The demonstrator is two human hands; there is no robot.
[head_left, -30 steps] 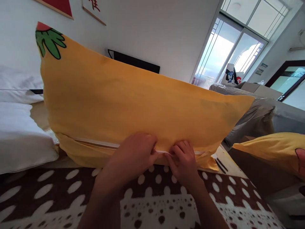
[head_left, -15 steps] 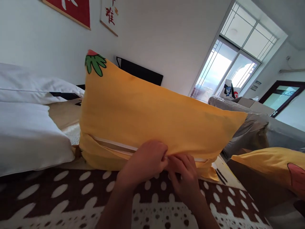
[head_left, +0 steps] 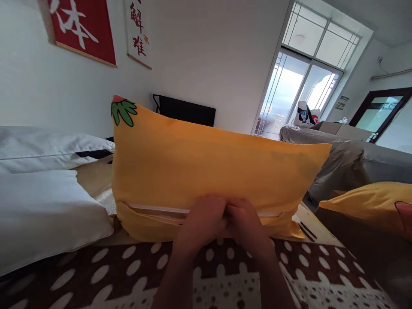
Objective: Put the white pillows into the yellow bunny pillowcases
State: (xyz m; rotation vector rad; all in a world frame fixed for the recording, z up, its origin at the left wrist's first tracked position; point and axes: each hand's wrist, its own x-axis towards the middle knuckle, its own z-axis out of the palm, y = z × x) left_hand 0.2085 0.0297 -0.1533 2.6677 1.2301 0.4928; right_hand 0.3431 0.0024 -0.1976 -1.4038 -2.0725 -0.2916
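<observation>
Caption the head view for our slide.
Left hand and right hand close together at a yellow pillow's white-edged opening.

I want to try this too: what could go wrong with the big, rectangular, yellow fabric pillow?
The pillow stands on its long edge, so it might topple if the left hand and right hand let go.

Its long, thin, pale strip gapes away from the cloth below, left of the hands, so loose folds could catch there.

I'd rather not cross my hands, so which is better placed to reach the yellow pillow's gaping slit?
Probably the left hand: it borders the open slit, while the right hand sits farther away, beyond the left.
</observation>
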